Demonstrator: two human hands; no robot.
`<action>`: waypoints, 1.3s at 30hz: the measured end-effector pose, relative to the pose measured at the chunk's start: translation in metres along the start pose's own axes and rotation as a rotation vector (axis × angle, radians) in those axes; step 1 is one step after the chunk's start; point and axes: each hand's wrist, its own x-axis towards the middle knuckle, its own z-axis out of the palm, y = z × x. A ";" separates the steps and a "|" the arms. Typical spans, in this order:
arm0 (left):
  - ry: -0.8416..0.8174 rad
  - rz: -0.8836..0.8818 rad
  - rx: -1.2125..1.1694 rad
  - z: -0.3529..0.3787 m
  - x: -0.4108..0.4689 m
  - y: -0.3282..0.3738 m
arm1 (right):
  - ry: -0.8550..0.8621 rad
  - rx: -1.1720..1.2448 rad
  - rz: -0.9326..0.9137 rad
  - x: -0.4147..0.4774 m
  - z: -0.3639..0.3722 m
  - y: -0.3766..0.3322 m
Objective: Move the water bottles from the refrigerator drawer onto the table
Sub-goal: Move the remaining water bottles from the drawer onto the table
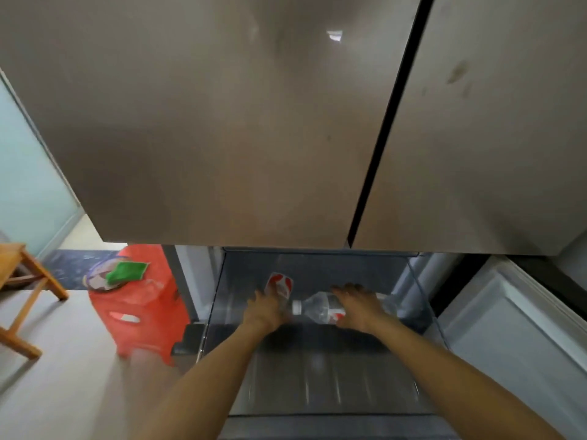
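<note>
The refrigerator drawer is pulled out below the closed doors, and both my arms reach into it. One clear water bottle with a white cap and red label lies on its side at the back. My right hand is wrapped over its middle. A second bottle with a red and white label lies to the left, its lower part hidden. My left hand rests on that bottle with fingers curled around it.
The grey refrigerator doors hang over the drawer. A red plastic stool with a bowl and green cloth stands at the left. Farther left is a wooden table. A white panel flanks the drawer's right side.
</note>
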 end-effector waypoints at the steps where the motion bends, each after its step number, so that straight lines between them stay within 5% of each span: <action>1: 0.009 0.004 0.012 0.001 0.003 0.003 | -0.011 -0.021 -0.009 0.004 0.004 0.003; 16: 0.024 -0.083 -0.134 0.017 0.093 -0.005 | -0.050 -0.126 -0.002 0.010 0.036 0.031; 23: -0.066 0.016 -0.409 -0.010 0.029 -0.010 | -0.161 0.075 -0.022 -0.003 0.030 0.046; 28: -0.430 -0.293 -0.939 -0.043 -0.009 -0.030 | -0.273 0.147 -0.054 -0.018 0.027 0.053; 32: -0.385 -0.484 -1.019 -0.061 -0.043 -0.032 | -0.293 0.176 -0.039 -0.018 0.025 0.053; 39: -0.390 -0.496 -1.077 -0.060 -0.046 -0.029 | -0.293 0.129 -0.040 -0.019 0.026 0.047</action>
